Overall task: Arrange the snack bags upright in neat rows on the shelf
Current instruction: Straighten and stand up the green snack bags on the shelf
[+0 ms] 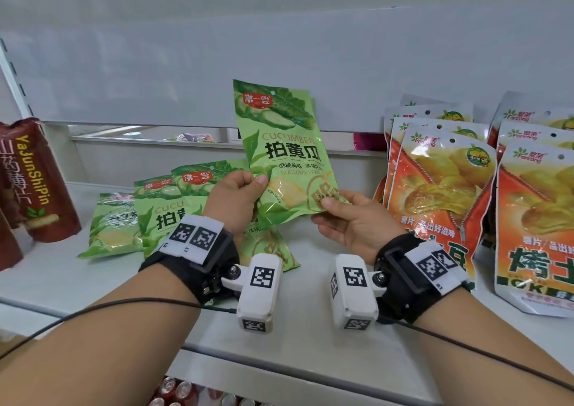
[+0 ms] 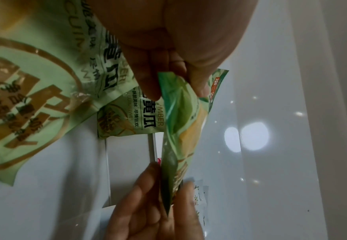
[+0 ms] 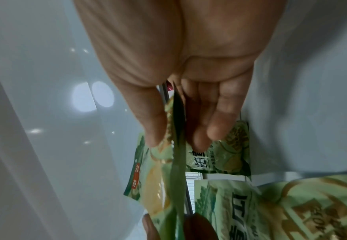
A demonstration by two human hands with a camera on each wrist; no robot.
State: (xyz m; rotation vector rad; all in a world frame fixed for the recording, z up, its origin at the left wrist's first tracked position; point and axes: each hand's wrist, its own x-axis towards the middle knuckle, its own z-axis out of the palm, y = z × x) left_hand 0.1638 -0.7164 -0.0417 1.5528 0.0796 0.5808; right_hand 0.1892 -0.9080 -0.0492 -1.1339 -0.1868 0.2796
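Both hands, the left hand (image 1: pixel 237 197) and the right hand (image 1: pixel 351 222), pinch the bottom corners of one green cucumber snack bag (image 1: pixel 285 154), held above the shelf (image 1: pixel 310 337). It is thin and floppy, so it may tip onto the flat green bags (image 1: pixel 161 216) left of it.

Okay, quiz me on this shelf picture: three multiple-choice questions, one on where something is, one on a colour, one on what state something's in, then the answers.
1. Where do the orange potato chip bags stand?
A. right of the held bag
B. left of it
C. behind the brown bags

2. What colour is the held cucumber bag?
A. red
B. green
C. blue

3. How is it held?
A. lying flat under one palm
B. by the left hand alone
C. upright, pinched by both hands

Answers:
1 A, they line the shelf's right side.
2 B, green with cucumber slices printed.
3 C, left hand and right hand pinch its lower corners.
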